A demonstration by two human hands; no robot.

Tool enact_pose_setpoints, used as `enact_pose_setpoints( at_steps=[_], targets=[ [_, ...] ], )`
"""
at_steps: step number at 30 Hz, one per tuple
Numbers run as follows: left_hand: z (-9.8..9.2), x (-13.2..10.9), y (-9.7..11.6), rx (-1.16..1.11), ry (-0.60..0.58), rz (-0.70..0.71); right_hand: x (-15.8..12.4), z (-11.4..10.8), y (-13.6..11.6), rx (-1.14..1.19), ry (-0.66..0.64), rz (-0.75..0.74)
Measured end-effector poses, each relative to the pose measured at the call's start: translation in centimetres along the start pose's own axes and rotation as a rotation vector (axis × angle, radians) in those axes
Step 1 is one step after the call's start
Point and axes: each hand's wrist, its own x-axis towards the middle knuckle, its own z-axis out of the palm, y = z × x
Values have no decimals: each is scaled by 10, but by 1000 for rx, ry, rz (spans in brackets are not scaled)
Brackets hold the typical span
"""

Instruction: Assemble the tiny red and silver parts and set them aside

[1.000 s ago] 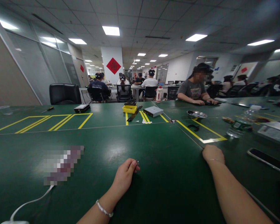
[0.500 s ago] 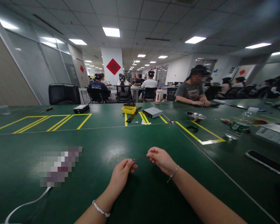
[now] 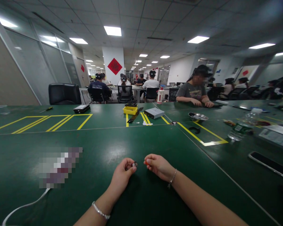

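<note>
Thumb and fingers of my left hand (image 3: 124, 171) pinch a small shiny metallic piece (image 3: 135, 164), too small to name more closely. My right hand (image 3: 159, 167) is closed in a pinch just to the right of it. A tiny orange-red spot (image 3: 147, 161) shows at its fingertips, and what it is I cannot make out. The two hands are apart by a narrow gap, held over the green table (image 3: 96, 147).
A blurred-out item (image 3: 62, 169) with a white cable lies left. Farther off are a yellow tray (image 3: 130, 110), a grey box-shaped device (image 3: 154, 113) and a metal bowl (image 3: 198, 117). At right are a water bottle (image 3: 244, 125) and a phone (image 3: 272, 164). A person (image 3: 194, 89) sits across.
My right hand has come down and left, closer to my left hand. My left hand has turned, so the metallic piece shows more. The orange-red spot now shows at my right fingertips.
</note>
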Motion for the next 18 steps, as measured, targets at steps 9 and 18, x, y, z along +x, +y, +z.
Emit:
enact_pose_setpoints(
  at_steps=[9, 18],
  targets=[
    [0, -4, 4, 69, -12, 0, 2, -4, 4, -4, -52, -4],
    [-1, -2, 0, 16, -41, 14, -3, -2, -1, 11, -141, -19]
  ],
)
